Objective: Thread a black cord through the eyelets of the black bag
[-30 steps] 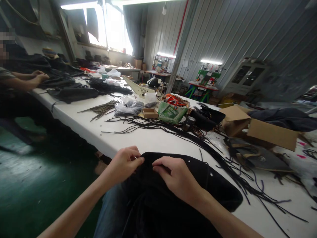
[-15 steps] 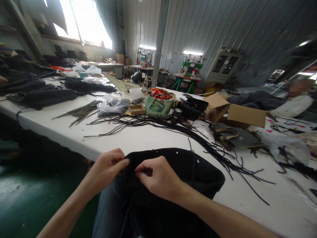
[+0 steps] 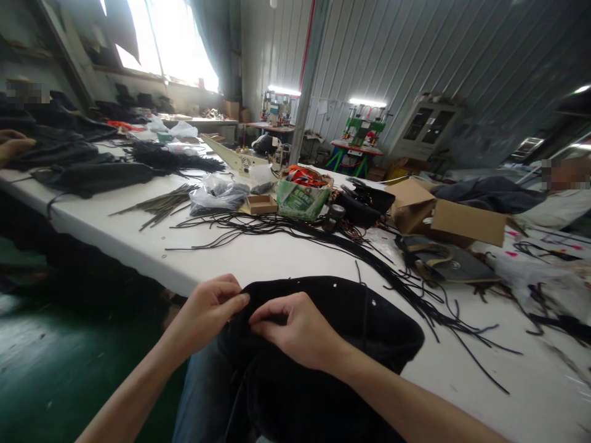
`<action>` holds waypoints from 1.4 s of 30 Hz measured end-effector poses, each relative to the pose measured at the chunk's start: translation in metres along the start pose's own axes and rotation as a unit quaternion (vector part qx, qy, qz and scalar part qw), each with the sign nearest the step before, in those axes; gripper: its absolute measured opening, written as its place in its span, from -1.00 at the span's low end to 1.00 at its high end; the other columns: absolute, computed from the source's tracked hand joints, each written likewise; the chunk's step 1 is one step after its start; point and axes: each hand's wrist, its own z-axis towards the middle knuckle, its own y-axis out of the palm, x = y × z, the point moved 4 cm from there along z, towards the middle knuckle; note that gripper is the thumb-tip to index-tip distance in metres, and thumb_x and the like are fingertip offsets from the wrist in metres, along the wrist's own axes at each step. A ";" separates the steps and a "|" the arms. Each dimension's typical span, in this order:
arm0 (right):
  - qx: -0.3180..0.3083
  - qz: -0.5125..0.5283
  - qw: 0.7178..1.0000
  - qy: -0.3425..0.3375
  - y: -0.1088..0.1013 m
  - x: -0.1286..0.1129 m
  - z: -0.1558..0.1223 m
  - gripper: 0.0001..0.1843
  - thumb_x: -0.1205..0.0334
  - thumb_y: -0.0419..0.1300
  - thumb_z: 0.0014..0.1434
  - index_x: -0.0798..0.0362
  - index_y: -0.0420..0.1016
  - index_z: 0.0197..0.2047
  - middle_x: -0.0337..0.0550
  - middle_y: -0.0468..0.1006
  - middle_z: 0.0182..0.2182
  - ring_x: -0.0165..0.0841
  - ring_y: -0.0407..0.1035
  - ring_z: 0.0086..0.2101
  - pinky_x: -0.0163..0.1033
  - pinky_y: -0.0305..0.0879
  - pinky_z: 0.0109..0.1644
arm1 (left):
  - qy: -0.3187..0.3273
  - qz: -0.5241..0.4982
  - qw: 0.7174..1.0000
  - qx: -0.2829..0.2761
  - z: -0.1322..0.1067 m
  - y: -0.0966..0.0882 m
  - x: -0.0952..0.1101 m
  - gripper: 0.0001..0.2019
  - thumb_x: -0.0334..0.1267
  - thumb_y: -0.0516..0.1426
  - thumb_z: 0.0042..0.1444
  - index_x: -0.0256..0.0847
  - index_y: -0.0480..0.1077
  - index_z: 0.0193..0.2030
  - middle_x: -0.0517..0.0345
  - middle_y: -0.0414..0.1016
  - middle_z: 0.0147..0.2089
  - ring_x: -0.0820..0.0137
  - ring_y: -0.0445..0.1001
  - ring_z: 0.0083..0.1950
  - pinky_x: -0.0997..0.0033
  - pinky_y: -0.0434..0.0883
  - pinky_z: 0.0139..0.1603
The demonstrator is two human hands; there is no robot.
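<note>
A black garment [image 3: 351, 320] with small metal studs hangs over the near edge of the white table [image 3: 258, 255] and down onto my lap. My left hand [image 3: 210, 311] pinches the garment's left edge, fingers closed on the cloth. My right hand [image 3: 295, 329] lies just beside it, fingertips pressed together on the same edge. The two hands almost touch. A spread of long black cords [image 3: 323, 237] runs across the table beyond the garment.
On the table stand a green carton [image 3: 302, 198], a small cardboard box [image 3: 261, 203], clear plastic bags [image 3: 217, 195], open cardboard boxes [image 3: 443, 215] and dark garment piles [image 3: 92, 175]. Another person's hand [image 3: 13, 144] rests far left; a second person sits far right. Green floor lies left.
The view swung right, then slightly back left. My hands stay pinched on the garment's edge, with the fingertips now a little closer together.
</note>
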 end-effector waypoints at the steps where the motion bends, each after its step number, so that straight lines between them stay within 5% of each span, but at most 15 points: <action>1: -0.005 0.008 1.000 0.000 0.003 0.000 0.001 -0.82 0.33 0.42 0.23 -0.01 0.86 -0.13 -0.22 0.82 -0.24 -0.22 0.67 -0.21 -0.24 0.50 -0.10 | 0.003 0.006 1.000 0.001 0.000 0.000 0.000 -0.58 -0.02 0.25 0.29 -0.20 0.39 -0.53 0.19 0.38 -0.35 0.38 0.37 -0.31 0.37 0.26 -0.28; 5: -0.022 -0.005 1.000 -0.004 0.013 -0.002 -0.001 -0.88 0.19 0.46 0.31 -0.04 0.86 -0.14 -0.23 0.80 -0.27 -0.24 0.64 -0.25 -0.25 0.46 -0.17 | 0.009 0.007 1.000 0.003 0.000 0.000 -0.005 -0.59 -0.06 0.26 0.31 -0.19 0.39 -0.52 0.18 0.41 -0.33 0.37 0.39 -0.28 0.36 0.28 -0.24; 8: -0.015 -0.120 0.991 -0.054 0.019 -0.005 -0.006 -0.77 0.17 0.62 0.17 -0.07 0.85 -0.09 -0.23 0.79 -0.21 -0.23 0.64 -0.20 -0.24 0.46 -0.13 | 0.009 -0.009 1.000 -0.002 -0.003 -0.003 -0.010 -0.56 0.01 0.26 0.36 -0.20 0.45 -0.49 0.15 0.45 -0.31 0.36 0.42 -0.27 0.36 0.32 -0.22; 13: 0.035 -0.205 0.974 -0.084 0.025 0.000 -0.008 -0.75 0.33 0.57 0.23 -0.08 0.82 -0.02 -0.19 0.81 -0.13 -0.21 0.69 -0.13 -0.21 0.52 0.01 | -0.019 -0.182 0.983 0.000 -0.023 -0.004 -0.020 -0.48 0.22 0.13 0.47 -0.20 0.68 -0.04 -0.07 0.68 -0.03 0.11 0.65 0.02 0.15 0.58 0.14; 16: 0.053 -0.164 0.983 -0.056 0.025 0.004 -0.005 -0.74 0.29 0.55 0.24 -0.09 0.82 0.01 -0.16 0.82 -0.08 -0.16 0.71 -0.10 -0.21 0.56 -0.01 | -0.012 -0.197 0.979 0.047 -0.047 0.001 -0.036 -0.59 0.14 0.22 0.45 -0.13 0.70 0.09 -0.09 0.64 0.22 0.04 0.60 0.26 0.06 0.53 0.37; 20: 0.062 -0.157 0.985 -0.049 0.025 0.002 -0.003 -0.74 0.26 0.55 0.23 -0.10 0.84 0.00 -0.15 0.82 -0.07 -0.12 0.72 -0.08 -0.18 0.59 -0.01 | 0.006 -0.177 0.976 0.129 -0.076 0.010 -0.063 -0.66 0.04 0.31 0.39 -0.06 0.71 0.14 -0.09 0.57 0.34 -0.02 0.47 0.45 0.02 0.50 0.46; 25: 0.064 -0.149 0.986 -0.050 0.026 0.002 -0.001 -0.77 0.23 0.54 0.23 -0.09 0.84 -0.02 -0.15 0.82 -0.11 -0.12 0.73 -0.16 -0.15 0.60 -0.05 | 0.006 -0.158 0.968 0.194 -0.081 0.016 -0.070 -0.76 -0.05 0.40 0.29 -0.04 0.76 0.02 -0.03 0.66 0.16 0.07 0.61 0.23 0.15 0.58 0.28; 28: 0.065 -0.143 0.986 -0.053 0.028 0.003 -0.001 -0.77 0.22 0.52 0.24 -0.08 0.84 -0.01 -0.15 0.82 -0.08 -0.09 0.73 -0.12 -0.12 0.61 0.01 | -0.010 -0.228 0.955 0.188 -0.069 0.024 -0.067 -0.72 -0.11 0.45 0.21 -0.03 0.75 0.05 0.03 0.71 0.05 0.16 0.65 0.08 0.25 0.61 0.14; 32: 0.063 -0.136 0.988 -0.037 0.026 0.001 -0.003 -0.75 0.15 0.54 0.24 -0.08 0.84 -0.01 -0.16 0.82 -0.08 -0.09 0.72 -0.11 -0.11 0.58 0.02 | -0.045 -0.298 0.938 0.170 -0.057 0.031 -0.075 -0.80 -0.12 0.50 0.12 -0.16 0.76 -0.19 0.06 0.71 -0.13 0.25 0.64 -0.08 0.36 0.59 -0.05; 34: 0.022 -0.127 0.992 -0.014 0.021 -0.003 -0.002 -0.70 0.06 0.55 0.24 -0.07 0.83 0.01 -0.16 0.82 -0.10 -0.12 0.70 -0.16 -0.15 0.54 -0.08 | -0.067 -0.320 0.923 0.205 -0.053 0.020 -0.081 -0.74 -0.10 0.54 0.06 -0.20 0.73 -0.24 0.07 0.71 -0.19 0.28 0.63 -0.15 0.37 0.60 -0.11; 37: -0.020 -0.116 0.993 -0.011 0.004 -0.011 0.007 -0.65 -0.09 0.37 0.42 -0.02 0.79 0.02 -0.16 0.80 -0.10 -0.17 0.65 -0.13 -0.18 0.48 -0.06 | -0.048 -0.375 0.866 0.327 -0.048 -0.029 -0.076 -0.63 -0.06 0.57 0.03 -0.22 0.68 -0.15 0.16 0.68 -0.31 0.39 0.60 -0.29 0.44 0.60 -0.22; 42: -0.054 -0.215 0.974 0.042 -0.033 -0.007 0.034 -0.35 -0.21 0.00 0.59 0.03 0.59 -0.35 -0.22 0.59 -0.42 -0.29 0.41 -0.37 -0.20 0.27 -0.25 | 0.129 -0.344 0.822 0.435 -0.038 -0.134 -0.006 -0.84 -0.37 0.29 0.40 -0.39 0.62 0.04 0.25 0.59 -0.35 0.42 0.65 -0.31 0.31 0.73 -0.12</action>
